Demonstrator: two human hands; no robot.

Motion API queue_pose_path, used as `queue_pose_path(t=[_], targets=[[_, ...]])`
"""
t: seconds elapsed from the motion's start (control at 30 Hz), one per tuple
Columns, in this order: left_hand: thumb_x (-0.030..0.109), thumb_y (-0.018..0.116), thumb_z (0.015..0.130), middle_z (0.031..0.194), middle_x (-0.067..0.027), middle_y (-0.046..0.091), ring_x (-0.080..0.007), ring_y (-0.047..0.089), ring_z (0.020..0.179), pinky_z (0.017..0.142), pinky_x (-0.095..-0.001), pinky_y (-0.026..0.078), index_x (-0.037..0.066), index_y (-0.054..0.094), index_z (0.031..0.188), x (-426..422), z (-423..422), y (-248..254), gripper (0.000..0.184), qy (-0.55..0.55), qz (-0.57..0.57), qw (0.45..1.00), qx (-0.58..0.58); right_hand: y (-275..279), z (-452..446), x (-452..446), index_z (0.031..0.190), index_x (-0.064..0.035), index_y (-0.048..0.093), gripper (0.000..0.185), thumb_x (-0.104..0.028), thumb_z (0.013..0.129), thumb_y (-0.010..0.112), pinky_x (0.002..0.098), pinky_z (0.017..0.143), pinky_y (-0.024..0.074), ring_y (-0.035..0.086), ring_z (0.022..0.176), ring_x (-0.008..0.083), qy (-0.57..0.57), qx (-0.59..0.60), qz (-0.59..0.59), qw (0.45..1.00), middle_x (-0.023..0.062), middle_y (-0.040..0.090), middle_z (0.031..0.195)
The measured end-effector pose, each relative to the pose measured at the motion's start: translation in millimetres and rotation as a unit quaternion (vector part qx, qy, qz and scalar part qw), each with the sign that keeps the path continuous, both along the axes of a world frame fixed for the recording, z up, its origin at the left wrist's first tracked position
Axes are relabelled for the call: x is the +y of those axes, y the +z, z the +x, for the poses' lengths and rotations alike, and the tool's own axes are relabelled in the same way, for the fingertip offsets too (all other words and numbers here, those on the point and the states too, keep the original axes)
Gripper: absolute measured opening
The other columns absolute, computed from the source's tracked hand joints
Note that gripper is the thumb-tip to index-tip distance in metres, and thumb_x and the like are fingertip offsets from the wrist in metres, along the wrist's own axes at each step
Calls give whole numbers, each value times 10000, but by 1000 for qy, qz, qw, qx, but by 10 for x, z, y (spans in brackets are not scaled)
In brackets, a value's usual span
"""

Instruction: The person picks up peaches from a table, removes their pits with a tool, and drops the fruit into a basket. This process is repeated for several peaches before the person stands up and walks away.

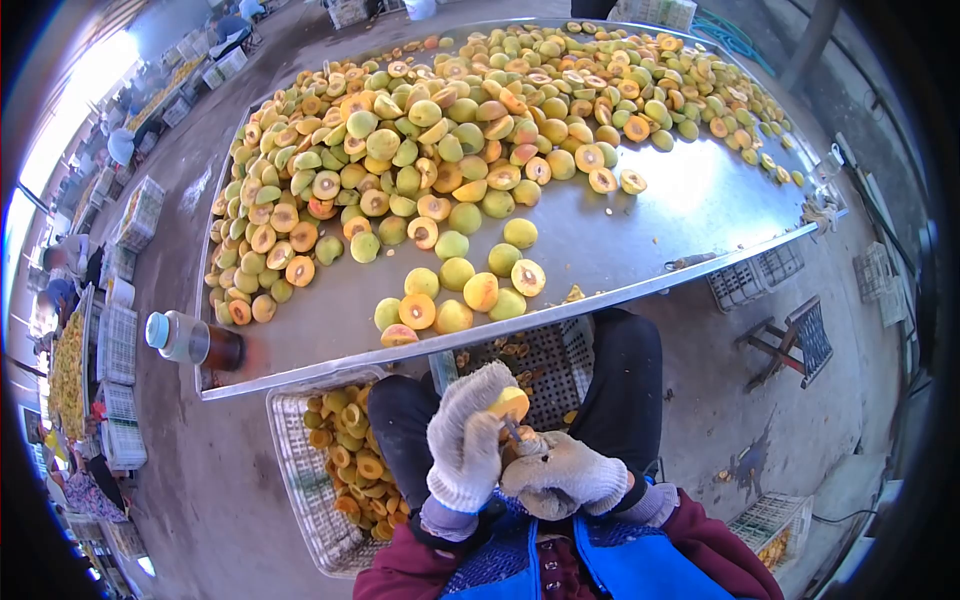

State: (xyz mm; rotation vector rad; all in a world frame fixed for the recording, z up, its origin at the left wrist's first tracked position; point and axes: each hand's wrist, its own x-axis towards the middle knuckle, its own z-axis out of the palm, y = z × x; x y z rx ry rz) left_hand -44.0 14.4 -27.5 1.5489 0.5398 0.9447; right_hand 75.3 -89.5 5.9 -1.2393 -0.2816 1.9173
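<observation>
My left hand [465, 440], in a grey-white knitted glove, is closed around a yellow peach half [511, 403] above my lap. My right hand [565, 475], gloved the same way, grips a small pitting tool [513, 430] with a dark metal tip pointing up at the fruit. Whether the tip touches the flesh I cannot tell. In front of me, a metal table [640, 230] bears a large heap of halved peaches [400, 150], many with pits showing. Several halves [455, 290] lie apart near its front edge.
A crate [300, 470] of pitted halves stands beside my left leg. Another crate [560, 365], with scraps inside, sits between my knees. On the table's left corner is a bottle [195, 342] of dark liquid. A folding stool [795, 343] stands right. Other people work far left.
</observation>
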Motion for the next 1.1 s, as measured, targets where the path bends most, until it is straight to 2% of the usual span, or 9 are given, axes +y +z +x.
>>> queue_pose_path(t=[0.17,0.3,0.37,0.43,0.53,0.73,0.97,1.07,1.1], targets=[[344,450,1008,1253,-197,564,-300,577,1131,968,-414,463,-4,553,1267,38,-6,70,445,-20,106,994,12,51,42,-10,802,-85,609,172,-229,857,685,232,366,328,474,415,82,-11,-6,-9,1000,7,547,569],[161,550,940,1202,-208,609,-337,646,1022,853,-379,524,19,614,1203,138,22,265,306,-47,251,966,35,49,99,-39,834,-87,624,154,-228,855,680,223,366,328,471,412,78,65,59,1,996,3,539,560],[110,568,925,1145,-202,641,-281,664,996,824,-344,532,9,618,1192,82,19,231,290,-97,-94,987,82,-30,57,-79,843,-88,629,146,-225,853,679,219,364,324,466,406,77,60,69,9,996,1,534,553],[86,579,920,1076,-184,668,-239,665,968,808,-316,530,-18,621,1166,51,75,231,271,-75,-75,989,100,-140,35,-101,859,-75,632,146,-211,848,685,217,407,367,503,462,80,30,-2,147,989,14,560,611],[88,583,920,1032,-159,678,-217,665,907,791,-299,523,-34,627,1139,4,70,234,255,-70,-47,986,144,-204,134,-116,880,-46,629,169,-191,834,703,224,487,423,546,563,82,91,172,-2,981,25,594,720],[91,589,918,983,-142,676,-190,653,847,758,-287,515,-40,648,1088,-111,94,183,223,-44,-241,969,-36,-246,3,-166,890,-20,620,196,-164,811,727,221,488,424,531,561,72,-14,192,108,975,9,596,738],[81,579,927,990,-149,695,-192,680,881,750,-309,544,-27,658,1038,31,171,307,174,-50,51,988,139,-338,36,-185,891,-21,617,187,-177,834,702,218,529,446,556,597,82,2,174,69,982,21,605,757],[158,578,947,973,-137,693,-191,678,864,750,-306,547,-20,647,1043,-26,152,267,214,-64,-93,990,80,-260,29,-179,895,-25,618,187,-189,844,691,216,534,449,564,601,84,-30,195,113,974,20,604,745],[214,565,960,960,-127,690,-184,675,858,748,-296,543,-17,637,1061,-45,145,270,262,-74,-248,966,23,-256,38,-190,896,-28,618,185,-190,844,690,219,551,451,567,621,86,-36,218,108,969,22,604,759]])
